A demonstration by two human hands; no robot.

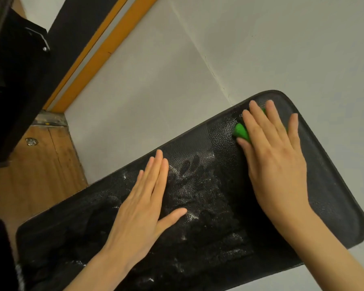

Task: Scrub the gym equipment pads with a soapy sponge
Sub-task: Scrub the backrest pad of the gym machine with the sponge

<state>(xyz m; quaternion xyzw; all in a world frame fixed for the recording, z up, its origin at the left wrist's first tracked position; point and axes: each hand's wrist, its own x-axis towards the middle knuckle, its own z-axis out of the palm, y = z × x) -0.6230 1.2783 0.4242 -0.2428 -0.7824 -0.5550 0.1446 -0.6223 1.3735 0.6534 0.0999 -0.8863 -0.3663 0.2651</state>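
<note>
A long black textured bench pad (334, 196) runs from lower left to upper right, streaked with white soap foam across its middle. My right hand (273, 156) presses a green sponge (241, 131) flat against the pad near its far end; only the sponge's left edge shows past my fingers. My left hand (143, 206) lies flat on the foamy middle of the pad, fingers together and thumb out, holding nothing.
Pale grey floor (156, 80) lies beyond the pad. An orange stripe (88, 59) runs diagonally at upper left beside a wooden platform (40, 164) with a metal bolt. Black machine parts (13, 59) stand at the far left.
</note>
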